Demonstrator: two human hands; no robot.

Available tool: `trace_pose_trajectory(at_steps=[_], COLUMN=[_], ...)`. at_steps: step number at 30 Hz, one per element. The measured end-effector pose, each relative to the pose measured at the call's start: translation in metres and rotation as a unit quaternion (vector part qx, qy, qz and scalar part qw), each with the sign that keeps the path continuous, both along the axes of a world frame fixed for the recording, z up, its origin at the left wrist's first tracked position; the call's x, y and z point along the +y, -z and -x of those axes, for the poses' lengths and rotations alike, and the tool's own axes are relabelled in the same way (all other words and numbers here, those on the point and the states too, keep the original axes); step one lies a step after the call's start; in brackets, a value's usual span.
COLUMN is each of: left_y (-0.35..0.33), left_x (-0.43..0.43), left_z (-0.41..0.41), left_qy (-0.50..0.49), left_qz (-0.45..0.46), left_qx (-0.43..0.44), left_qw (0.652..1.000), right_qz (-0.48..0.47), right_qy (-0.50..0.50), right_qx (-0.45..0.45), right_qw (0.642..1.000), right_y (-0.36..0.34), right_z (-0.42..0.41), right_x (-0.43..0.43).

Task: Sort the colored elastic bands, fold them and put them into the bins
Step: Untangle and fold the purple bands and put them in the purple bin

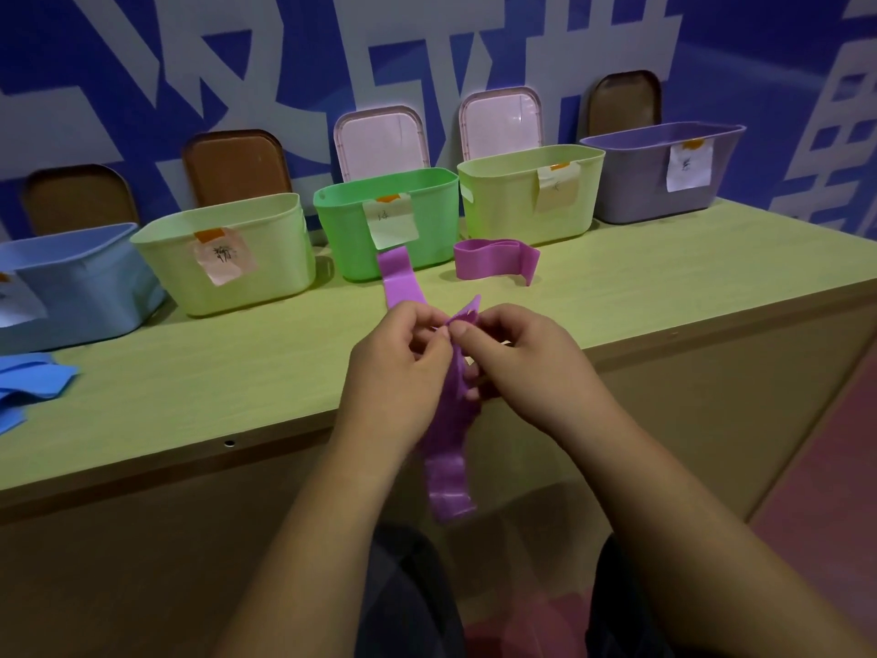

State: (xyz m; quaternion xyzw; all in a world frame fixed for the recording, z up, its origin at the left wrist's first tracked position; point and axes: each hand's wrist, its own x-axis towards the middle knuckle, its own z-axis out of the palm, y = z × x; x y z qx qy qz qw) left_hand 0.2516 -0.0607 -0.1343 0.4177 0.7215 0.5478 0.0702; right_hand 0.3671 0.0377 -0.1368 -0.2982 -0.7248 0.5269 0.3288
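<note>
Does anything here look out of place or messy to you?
One purple band sits loose on the table in front of a yellow-green bin, not in the purple bin at far right. The paper label on the green bin curls away at its lower edge.

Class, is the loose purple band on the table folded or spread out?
Folded: the purple band stands on edge on the table, doubled back on itself in loops.

Purple elastic band (448, 420): thin rubbery sheet, smooth, faint sheen on the hanging end. Green bin (436, 220): moulded plastic, smooth, low gloss. Label (391, 225) on it: paper, matt. Table (237, 372): pale wood-grain top, matt. Pink lid (379, 140): glossy plastic.
</note>
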Motion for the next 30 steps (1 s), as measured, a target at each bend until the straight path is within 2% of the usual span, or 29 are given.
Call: trace_pose_trajectory(at_steps=[4, 9, 13, 15, 18, 20, 22, 26, 30], left_y=[0.004, 0.006, 0.003, 0.003, 0.003, -0.001, -0.002, 0.003, 0.007], left_x=[-0.002, -0.002, -0.004, -0.005, -0.006, -0.008, -0.007, -0.003, -0.001], left_z=[0.002, 0.002, 0.005, 0.010, 0.015, 0.008, 0.004, 0.002, 0.000], left_qy=[0.028, 0.035, 0.036, 0.016, -0.038, -0.053, -0.047, -0.019, -0.033], left_qz=[0.005, 0.014, -0.004, -0.014, -0.001, 0.006, -0.007, -0.034, -0.027], left_qx=[-0.054, -0.054, -0.135, -0.153, -0.050, 0.011, 0.007, -0.101, -0.083], left_qw=[0.998, 0.998, 0.990, 0.988, 0.998, 0.999, 0.999, 0.994, 0.996], right_qz=[-0.035, -0.048, -0.066, -0.118, -0.210, -0.222, -0.174, -0.006, 0.165], right_qy=[0.002, 0.024, 0.031, 0.033, 0.051, 0.052, 0.043, 0.025, -0.018], right_qx=[-0.006, -0.006, -0.018, -0.057, -0.119, -0.131, -0.092, 0.036, 0.191], right_qw=[0.999, 0.999, 0.997, 0.991, 0.969, 0.965, 0.979, 0.999, 0.967], right_y=[0.007, 0.011, 0.012, 0.010, 0.006, 0.004, 0.003, 0.005, 0.010], right_z=[-0.001, -0.001, -0.002, -0.006, -0.013, -0.015, -0.016, -0.016, -0.008], right_x=[0.001, 0.004, 0.006, 0.010, 0.014, 0.012, 0.007, 0.004, 0.001])
